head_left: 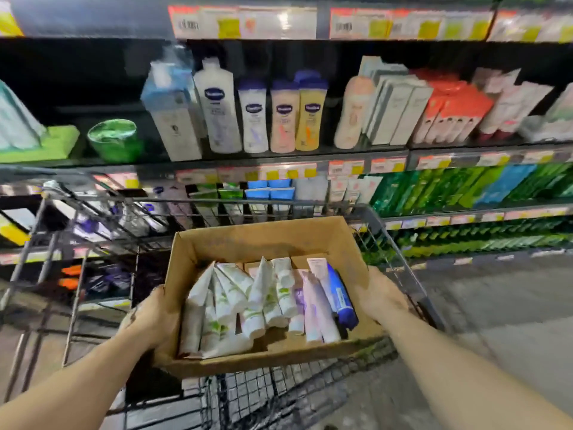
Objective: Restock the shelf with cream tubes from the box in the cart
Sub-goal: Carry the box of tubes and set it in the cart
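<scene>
Cream tubes [263, 302] lie packed in the cardboard box [263, 240], over the wire cart [387, 231]; left hand [148, 318] grips its left wall, right hand [379, 294] its right, shelf [310, 156] beyond.

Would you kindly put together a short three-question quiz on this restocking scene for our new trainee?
1. True or false: both hands hold the cardboard box.
2. Which tube lies farthest to the person's right in the box? A) green-and-white tube B) dark blue tube C) red tube
3. Fill in: the box is held above the wire ____.

Key
1. True: the left hand holds one side wall and the right hand the other.
2. B: the dark blue tube lies beside the lilac tubes.
3. cart.
</scene>
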